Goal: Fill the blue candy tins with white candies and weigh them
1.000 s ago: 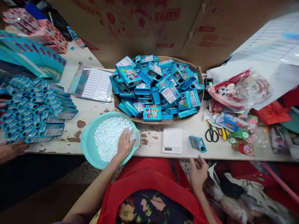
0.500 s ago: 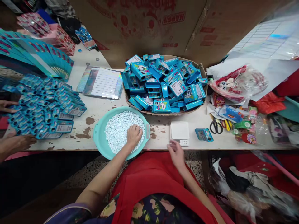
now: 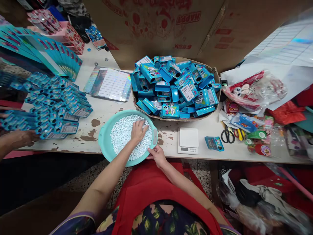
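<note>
A turquoise plastic basin [image 3: 104,143] with side handles holds many small white candies [image 3: 121,133]. My left hand [image 3: 138,132] rests on the candies near the basin's far right, thumb apart from the fingers; its fingertips are partly sunk among them. At the near right rim, my right hand [image 3: 157,156] grips the basin, thumb over the edge and fingers below. To the right lies a white digital scale [image 3: 188,137], and past it a single blue printed candy box [image 3: 214,143]. Behind the basin, a cut-down carton [image 3: 217,75] is heaped with blue candy boxes [image 3: 171,110].
On the left, another person's hands [image 3: 23,139] hold small blue boxes beside a stacked pile [image 3: 57,107]. Label sheets [image 3: 111,85] lie behind. Scissors [image 3: 228,135], tape rolls [image 3: 261,134] and plastic bags [image 3: 256,89] crowd the right side. A large cardboard box [image 3: 156,29] stands behind.
My right hand has moved left from beside the scale to the basin's rim and taken hold of it. My left hand has shifted slightly among the candies. The co-worker has gathered several boxes.
</note>
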A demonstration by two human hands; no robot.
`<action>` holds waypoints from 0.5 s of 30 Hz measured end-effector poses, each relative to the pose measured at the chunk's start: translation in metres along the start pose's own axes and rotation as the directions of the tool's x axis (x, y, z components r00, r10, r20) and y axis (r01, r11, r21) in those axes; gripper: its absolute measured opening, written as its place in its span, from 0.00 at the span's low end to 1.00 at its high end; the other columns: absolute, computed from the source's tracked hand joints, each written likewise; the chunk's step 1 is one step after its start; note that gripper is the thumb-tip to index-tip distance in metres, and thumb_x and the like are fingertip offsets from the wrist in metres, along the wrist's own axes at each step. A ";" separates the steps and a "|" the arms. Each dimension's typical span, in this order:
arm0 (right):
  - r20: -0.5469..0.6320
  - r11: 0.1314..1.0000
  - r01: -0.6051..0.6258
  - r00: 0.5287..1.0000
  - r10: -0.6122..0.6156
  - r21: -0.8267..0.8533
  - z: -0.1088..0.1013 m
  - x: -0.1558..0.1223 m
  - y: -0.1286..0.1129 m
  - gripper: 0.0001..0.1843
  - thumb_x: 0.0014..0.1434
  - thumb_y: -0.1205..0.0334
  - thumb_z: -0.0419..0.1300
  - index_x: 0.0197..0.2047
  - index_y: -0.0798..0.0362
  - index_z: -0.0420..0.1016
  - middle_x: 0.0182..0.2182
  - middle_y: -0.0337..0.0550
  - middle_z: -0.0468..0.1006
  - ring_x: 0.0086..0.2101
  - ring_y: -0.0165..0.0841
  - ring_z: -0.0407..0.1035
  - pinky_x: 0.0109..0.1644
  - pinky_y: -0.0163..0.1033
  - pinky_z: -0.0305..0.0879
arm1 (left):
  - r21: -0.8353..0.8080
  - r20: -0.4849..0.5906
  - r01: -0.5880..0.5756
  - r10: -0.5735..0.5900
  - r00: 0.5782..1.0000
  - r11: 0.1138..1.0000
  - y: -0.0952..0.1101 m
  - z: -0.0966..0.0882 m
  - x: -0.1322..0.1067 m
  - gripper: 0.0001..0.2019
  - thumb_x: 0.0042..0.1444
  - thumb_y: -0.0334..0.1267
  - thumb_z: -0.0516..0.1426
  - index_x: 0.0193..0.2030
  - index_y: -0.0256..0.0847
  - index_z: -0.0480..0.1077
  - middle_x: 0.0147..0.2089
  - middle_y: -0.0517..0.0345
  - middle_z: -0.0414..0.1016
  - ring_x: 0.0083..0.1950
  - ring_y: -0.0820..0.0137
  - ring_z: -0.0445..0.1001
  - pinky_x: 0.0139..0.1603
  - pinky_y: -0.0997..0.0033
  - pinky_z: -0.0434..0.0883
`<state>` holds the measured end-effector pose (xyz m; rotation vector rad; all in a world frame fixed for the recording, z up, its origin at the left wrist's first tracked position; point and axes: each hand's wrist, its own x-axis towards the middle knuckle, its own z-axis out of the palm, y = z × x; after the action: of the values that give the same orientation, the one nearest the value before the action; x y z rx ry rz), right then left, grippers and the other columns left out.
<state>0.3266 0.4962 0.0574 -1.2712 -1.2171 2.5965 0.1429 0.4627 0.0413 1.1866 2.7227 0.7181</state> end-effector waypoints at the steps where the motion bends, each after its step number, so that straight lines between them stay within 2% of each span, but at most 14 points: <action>1: -0.009 1.000 -0.002 1.000 0.002 0.009 -0.002 -0.003 0.000 0.27 0.40 0.45 0.69 0.35 0.53 0.64 0.24 0.33 0.67 0.25 0.30 0.69 0.28 0.37 0.72 | 0.001 0.024 -0.017 0.017 1.000 1.000 0.002 0.001 -0.004 0.20 0.63 0.47 0.47 0.54 0.39 0.67 0.55 0.48 0.67 0.57 0.59 0.61 0.61 0.58 0.59; 5: -0.036 1.000 -0.002 0.999 0.002 0.017 -0.017 -0.012 -0.004 0.27 0.39 0.46 0.69 0.35 0.54 0.66 0.24 0.33 0.67 0.25 0.29 0.69 0.26 0.37 0.72 | 0.035 0.104 -0.048 0.044 0.994 0.998 0.011 0.005 -0.017 0.22 0.62 0.50 0.47 0.58 0.41 0.65 0.59 0.48 0.64 0.57 0.58 0.61 0.58 0.58 0.60; 8: -0.044 1.000 0.007 0.999 -0.006 0.004 -0.027 -0.014 -0.007 0.28 0.38 0.46 0.70 0.35 0.55 0.66 0.24 0.33 0.66 0.25 0.29 0.68 0.26 0.37 0.73 | 0.103 0.123 -0.022 0.010 0.992 0.994 0.021 0.008 -0.021 0.25 0.61 0.51 0.47 0.60 0.41 0.62 0.61 0.47 0.60 0.58 0.56 0.60 0.57 0.56 0.60; 12: -0.030 1.000 0.011 0.999 -0.011 -0.025 -0.024 -0.010 -0.008 0.28 0.39 0.45 0.69 0.37 0.55 0.66 0.24 0.33 0.66 0.24 0.29 0.68 0.26 0.38 0.72 | 0.142 0.196 0.012 -0.040 0.980 0.990 0.034 0.010 -0.025 0.25 0.59 0.54 0.49 0.55 0.39 0.65 0.53 0.45 0.66 0.52 0.57 0.64 0.51 0.58 0.63; 15: -0.034 0.997 0.031 0.999 -0.033 -0.066 -0.025 -0.012 -0.011 0.28 0.39 0.45 0.69 0.36 0.55 0.67 0.27 0.36 0.68 0.26 0.31 0.69 0.26 0.40 0.72 | 0.108 0.222 -0.047 0.022 0.975 0.993 0.034 0.006 -0.035 0.20 0.59 0.52 0.50 0.47 0.40 0.69 0.46 0.47 0.69 0.48 0.60 0.67 0.48 0.62 0.64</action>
<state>0.3477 0.5160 0.0632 -1.2910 -1.3153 2.5208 0.1919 0.4601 0.0475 1.2561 2.5928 0.4123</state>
